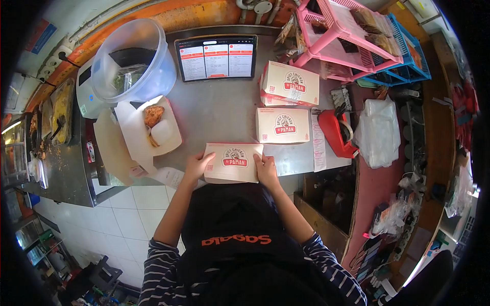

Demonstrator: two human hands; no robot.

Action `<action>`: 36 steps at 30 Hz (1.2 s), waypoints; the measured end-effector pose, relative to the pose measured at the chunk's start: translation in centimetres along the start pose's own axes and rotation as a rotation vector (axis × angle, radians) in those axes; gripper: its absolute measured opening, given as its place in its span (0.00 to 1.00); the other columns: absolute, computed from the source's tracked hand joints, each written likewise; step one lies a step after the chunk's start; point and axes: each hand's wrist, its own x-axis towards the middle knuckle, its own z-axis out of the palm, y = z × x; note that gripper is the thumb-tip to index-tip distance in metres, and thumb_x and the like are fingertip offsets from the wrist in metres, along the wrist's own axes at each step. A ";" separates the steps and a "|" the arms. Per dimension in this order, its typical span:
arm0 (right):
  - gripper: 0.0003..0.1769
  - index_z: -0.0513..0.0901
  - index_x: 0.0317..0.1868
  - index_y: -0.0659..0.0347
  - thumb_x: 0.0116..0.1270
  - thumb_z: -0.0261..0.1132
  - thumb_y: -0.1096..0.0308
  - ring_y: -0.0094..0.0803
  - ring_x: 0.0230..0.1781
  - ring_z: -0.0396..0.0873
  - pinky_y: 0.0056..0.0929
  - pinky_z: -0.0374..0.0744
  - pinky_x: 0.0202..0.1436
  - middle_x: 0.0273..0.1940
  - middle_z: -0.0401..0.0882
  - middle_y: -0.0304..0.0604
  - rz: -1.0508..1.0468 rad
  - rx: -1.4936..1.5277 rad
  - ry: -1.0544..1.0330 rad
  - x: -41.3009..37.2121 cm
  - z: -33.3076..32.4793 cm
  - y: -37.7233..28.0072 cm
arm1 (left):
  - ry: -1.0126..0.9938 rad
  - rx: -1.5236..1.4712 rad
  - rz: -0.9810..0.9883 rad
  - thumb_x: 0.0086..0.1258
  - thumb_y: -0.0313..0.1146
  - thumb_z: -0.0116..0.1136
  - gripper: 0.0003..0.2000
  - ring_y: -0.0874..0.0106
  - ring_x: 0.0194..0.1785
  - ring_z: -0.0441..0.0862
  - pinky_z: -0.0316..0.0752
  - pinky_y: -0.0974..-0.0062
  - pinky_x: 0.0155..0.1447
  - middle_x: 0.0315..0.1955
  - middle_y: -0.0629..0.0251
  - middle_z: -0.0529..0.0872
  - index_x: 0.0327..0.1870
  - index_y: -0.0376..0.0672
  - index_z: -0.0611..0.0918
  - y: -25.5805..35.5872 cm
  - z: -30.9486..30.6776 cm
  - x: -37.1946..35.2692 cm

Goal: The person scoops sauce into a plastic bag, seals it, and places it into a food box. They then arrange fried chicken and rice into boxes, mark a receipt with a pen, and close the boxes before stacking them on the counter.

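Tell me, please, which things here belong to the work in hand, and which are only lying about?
Probably for the job: box between left hand and right hand; open box; chicken; closed boxes.
Seemingly just lying about now: plastic tub; pink rack; plastic bags.

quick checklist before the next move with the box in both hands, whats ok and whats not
1. Left hand on the held box: ok, at its left end.
2. Right hand on it: ok, at the right end.
3. Held box's lid: ok, looks shut.
4. Held box's contents: cannot tell, hidden.
5. Open box closed: not ok, lid open, chicken piece showing.
6. Tablet screen on: ok, lit.
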 end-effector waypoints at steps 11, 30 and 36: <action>0.29 0.70 0.58 0.66 0.68 0.51 0.49 0.50 0.47 0.69 0.41 0.70 0.53 0.44 0.67 0.56 -0.039 -0.048 0.068 -1.0 0.7 0.1 | 0.040 -0.074 0.060 0.61 0.37 0.62 0.17 0.79 0.33 0.78 0.72 0.80 0.37 0.32 0.64 0.84 0.43 0.31 0.81 -1.0 0.3 -1.3; 0.46 0.56 0.69 0.53 0.52 0.69 0.52 0.50 0.67 0.53 0.53 0.56 0.65 0.66 0.54 0.54 -0.935 -0.570 0.083 -0.4 -0.3 -0.1 | 0.004 1.114 0.725 0.54 0.54 0.61 0.45 0.51 0.69 0.52 0.51 0.53 0.68 0.66 0.48 0.56 0.68 0.36 0.56 -3.6 0.6 0.7; 0.49 0.63 0.66 0.45 0.40 0.74 0.52 0.46 0.70 0.49 0.50 0.53 0.70 0.69 0.53 0.46 -0.968 -0.764 -0.286 0.2 -3.0 -4.1 | -0.235 1.283 0.933 0.50 0.51 0.64 0.43 0.52 0.72 0.47 0.63 0.50 0.63 0.69 0.57 0.52 0.67 0.44 0.60 -1.8 0.3 0.0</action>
